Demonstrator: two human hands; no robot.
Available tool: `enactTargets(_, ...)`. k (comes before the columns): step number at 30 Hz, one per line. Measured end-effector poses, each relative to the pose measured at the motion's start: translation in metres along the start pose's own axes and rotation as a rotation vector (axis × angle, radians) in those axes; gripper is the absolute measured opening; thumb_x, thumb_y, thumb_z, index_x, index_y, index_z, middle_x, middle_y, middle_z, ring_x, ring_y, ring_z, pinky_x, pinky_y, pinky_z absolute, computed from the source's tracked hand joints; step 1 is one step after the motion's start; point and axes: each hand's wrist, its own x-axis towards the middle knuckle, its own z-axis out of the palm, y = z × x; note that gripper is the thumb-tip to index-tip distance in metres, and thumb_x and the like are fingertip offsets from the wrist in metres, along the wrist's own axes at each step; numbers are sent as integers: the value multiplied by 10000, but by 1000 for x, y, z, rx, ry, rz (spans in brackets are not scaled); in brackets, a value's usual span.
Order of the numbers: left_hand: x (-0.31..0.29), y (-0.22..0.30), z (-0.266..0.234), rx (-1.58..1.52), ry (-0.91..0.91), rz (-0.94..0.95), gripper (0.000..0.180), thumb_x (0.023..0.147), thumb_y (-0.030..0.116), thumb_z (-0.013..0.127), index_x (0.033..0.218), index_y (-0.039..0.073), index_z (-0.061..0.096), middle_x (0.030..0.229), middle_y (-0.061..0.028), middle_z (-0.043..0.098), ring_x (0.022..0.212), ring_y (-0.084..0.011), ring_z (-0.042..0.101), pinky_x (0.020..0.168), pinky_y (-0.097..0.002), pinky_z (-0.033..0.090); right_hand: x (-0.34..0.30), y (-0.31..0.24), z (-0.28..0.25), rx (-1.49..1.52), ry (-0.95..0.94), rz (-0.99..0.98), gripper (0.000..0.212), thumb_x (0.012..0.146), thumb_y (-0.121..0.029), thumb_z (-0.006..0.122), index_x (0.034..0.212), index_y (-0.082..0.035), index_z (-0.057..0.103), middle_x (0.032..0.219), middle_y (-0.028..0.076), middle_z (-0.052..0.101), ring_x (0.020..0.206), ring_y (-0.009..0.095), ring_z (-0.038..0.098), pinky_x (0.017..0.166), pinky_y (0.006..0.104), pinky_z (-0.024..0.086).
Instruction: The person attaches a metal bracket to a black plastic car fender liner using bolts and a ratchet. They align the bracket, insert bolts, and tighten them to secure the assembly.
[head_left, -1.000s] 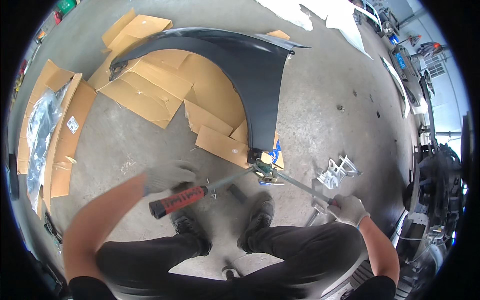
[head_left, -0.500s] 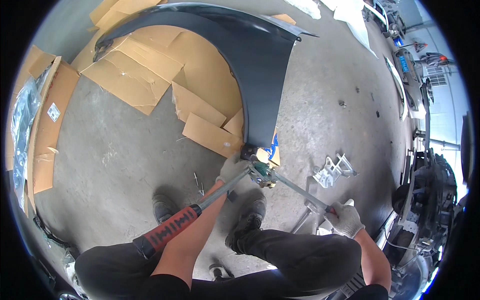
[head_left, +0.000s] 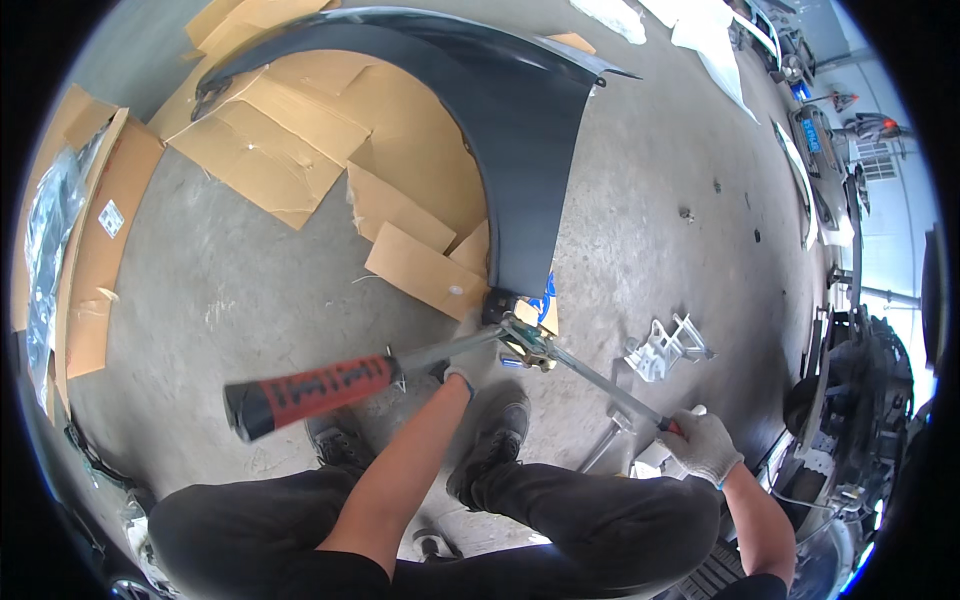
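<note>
A dark fender (head_left: 530,170) lies on cardboard, its narrow lower end toward me. At that end sits the head of a long-handled hand riveter (head_left: 528,343), its two levers spread wide. My right hand (head_left: 700,445), in a light knit glove, is closed round the end of the right lever. The left lever's red-and-black grip (head_left: 310,395) sticks out to the left with no hand on it. My left hand (head_left: 478,362), gloved too, is under the left lever by the fender's end and the tool head. The lever hides most of its fingers, so I cannot see what they hold.
Flattened cardboard (head_left: 260,150) spreads under the fender. An open carton with plastic wrapping (head_left: 50,230) stands at the left. A silvery metal bracket (head_left: 665,348) lies on the floor to the right. Vehicle parts (head_left: 850,400) line the right side. My shoes (head_left: 500,425) are below the tool.
The red-gripped left lever has swung up and outward to the left, widening the angle between the levers. My left hand has shifted slightly down and right; my right hand has barely moved.
</note>
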Motion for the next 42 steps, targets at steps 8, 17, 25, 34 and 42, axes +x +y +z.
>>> enactTargets(8,-8,57,-15,-430,89,-280,301,909,265,593,1092,33,653,991,-161,732,913,-280,705,811,-390,519,-12,-5,0,233,-45,96,291,884,-331,704,865,-47,645,722,209,651,741,421,672,628,483,511)
enactTargets(17,-5,65,-25,-202,-79,-233,270,914,199,592,1104,14,646,945,-152,713,851,-235,688,769,-396,511,-15,-22,14,135,10,154,310,886,-359,692,870,-54,642,743,206,665,765,420,676,652,486,513)
enactTargets(25,4,62,-49,-96,-43,-196,280,929,224,623,1121,32,689,1110,-192,721,1053,-365,682,881,-433,528,-19,-31,18,24,24,190,339,911,-422,630,933,-84,627,776,204,686,801,430,681,728,533,514)
enactTargets(34,9,66,-62,-771,-195,-389,359,886,85,635,1215,-59,644,982,-71,698,861,-139,648,795,-273,519,-19,-35,20,36,21,222,340,911,-426,630,930,-86,628,789,195,692,810,432,681,739,532,511)
enactTargets(42,13,61,-67,-724,-244,-388,408,873,89,643,1248,-72,627,1043,-97,695,910,-152,657,821,-284,525,-22,-45,18,-64,-11,239,340,923,-411,613,965,-73,618,826,208,700,837,423,686,779,527,510)
